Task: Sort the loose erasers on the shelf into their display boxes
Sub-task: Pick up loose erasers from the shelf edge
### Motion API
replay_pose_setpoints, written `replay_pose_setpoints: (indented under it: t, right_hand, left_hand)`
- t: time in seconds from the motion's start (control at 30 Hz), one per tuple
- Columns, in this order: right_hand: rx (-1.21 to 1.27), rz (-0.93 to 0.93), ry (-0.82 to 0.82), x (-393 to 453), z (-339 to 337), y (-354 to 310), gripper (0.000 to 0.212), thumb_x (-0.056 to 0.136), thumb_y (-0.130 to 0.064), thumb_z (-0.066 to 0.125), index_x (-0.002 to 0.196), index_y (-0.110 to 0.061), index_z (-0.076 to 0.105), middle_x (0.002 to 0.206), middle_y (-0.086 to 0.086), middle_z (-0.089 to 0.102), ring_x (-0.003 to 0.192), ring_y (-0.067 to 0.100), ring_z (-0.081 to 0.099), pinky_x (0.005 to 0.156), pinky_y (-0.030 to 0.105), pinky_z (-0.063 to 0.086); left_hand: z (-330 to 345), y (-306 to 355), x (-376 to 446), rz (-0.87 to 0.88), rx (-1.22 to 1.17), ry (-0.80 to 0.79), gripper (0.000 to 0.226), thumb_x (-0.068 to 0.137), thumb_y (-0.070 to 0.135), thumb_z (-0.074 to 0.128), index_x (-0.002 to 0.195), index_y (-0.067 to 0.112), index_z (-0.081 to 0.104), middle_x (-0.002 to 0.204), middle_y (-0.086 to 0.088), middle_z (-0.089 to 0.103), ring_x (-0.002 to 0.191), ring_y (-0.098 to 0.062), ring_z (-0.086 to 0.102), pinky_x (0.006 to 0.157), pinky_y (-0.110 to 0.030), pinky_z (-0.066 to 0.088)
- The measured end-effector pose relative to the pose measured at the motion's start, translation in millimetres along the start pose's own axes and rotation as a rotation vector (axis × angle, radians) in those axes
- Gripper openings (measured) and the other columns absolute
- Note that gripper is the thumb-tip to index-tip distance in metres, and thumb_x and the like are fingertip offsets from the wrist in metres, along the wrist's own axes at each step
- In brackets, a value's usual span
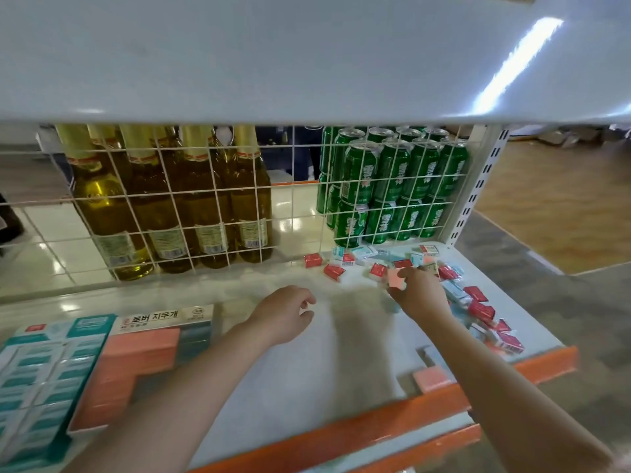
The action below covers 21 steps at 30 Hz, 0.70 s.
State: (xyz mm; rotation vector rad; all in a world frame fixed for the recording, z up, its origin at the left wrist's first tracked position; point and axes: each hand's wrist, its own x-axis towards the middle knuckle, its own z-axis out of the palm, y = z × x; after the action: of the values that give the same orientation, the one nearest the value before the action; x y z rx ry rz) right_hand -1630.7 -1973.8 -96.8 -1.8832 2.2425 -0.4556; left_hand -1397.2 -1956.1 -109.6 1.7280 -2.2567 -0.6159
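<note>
1. White metal shelf (307, 363) with an orange front edge carries all the task items.
2. Loose red- and teal-wrapped small erasers (478, 302) lie scattered at the shelf's right rear, near the wire grid.
3. Right hand (421, 295) reaches into the scatter, thumb and fingers pinching a pink-faced eraser (396, 280).
4. Left hand (285, 314) hovers mid-shelf, fingers loosely curled, holding nothing.
5. Teal cardboard display box (37, 377) and salmon-pink cardboard display box (136, 363) sit side by side at the shelf's left.
6. Amber glass bottles (177, 199) and green drink cans (392, 186) stand behind the grid.
</note>
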Motion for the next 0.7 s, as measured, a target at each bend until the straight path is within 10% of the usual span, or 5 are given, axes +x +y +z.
replay_pose_setpoints:
  t: [0.7]
  right_hand:
    - [0.008, 0.091, -0.092, 23.0, 8.0, 15.8, 0.023, 0.083, -0.012, 0.06, 0.105, -0.003, 0.058, 0.109, 0.019, 0.059, 0.086, 0.028, 0.06, 0.075, 0.034, 0.049]
  left_hand:
    - [9.2, 5.6, 1.9, -0.02, -0.027, 0.017, 0.031, 0.093, 0.024, 0.052, 0.122, 0.017, 0.057, 0.12, -0.001, 0.057, 0.106, -0.015, 0.056, 0.092, -0.027, 0.046]
